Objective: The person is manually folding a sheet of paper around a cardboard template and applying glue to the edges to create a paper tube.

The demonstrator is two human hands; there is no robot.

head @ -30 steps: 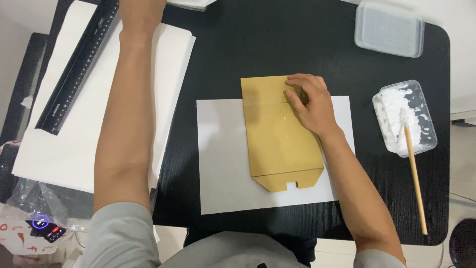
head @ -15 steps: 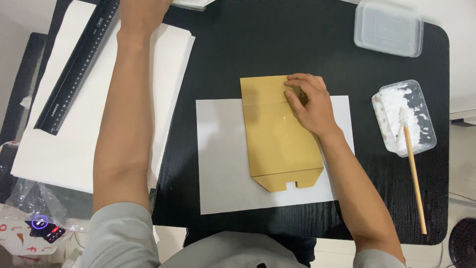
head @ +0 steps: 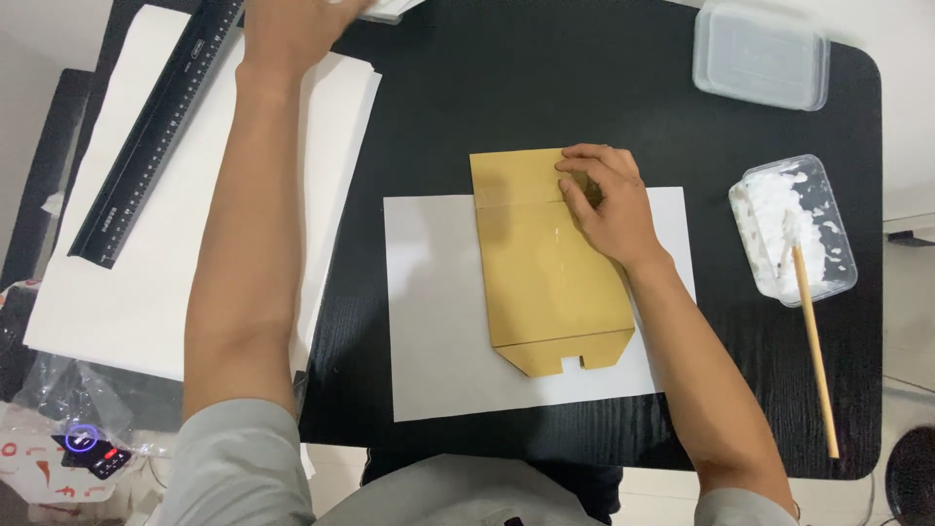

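Note:
A flat folded brown paper bag (head: 545,268) lies on a white sheet (head: 433,312) in the middle of the black table (head: 545,88). My right hand (head: 604,200) rests palm down on the bag's upper right corner, fingers pressing the fold there. My left hand (head: 292,24) reaches to the far edge of the table, over a white thing at the top of the view; its fingers are cut off by the frame, so what it holds is hidden.
A long black ruler (head: 156,136) lies on a stack of white paper (head: 117,282) at the left. A lidded clear tub (head: 762,54) sits far right. An open tub of white paste (head: 791,229) with a wooden stick (head: 813,341) stands at the right edge.
My right hand has barely shifted on the bag's top corner. My left arm stays stretched toward the far edge.

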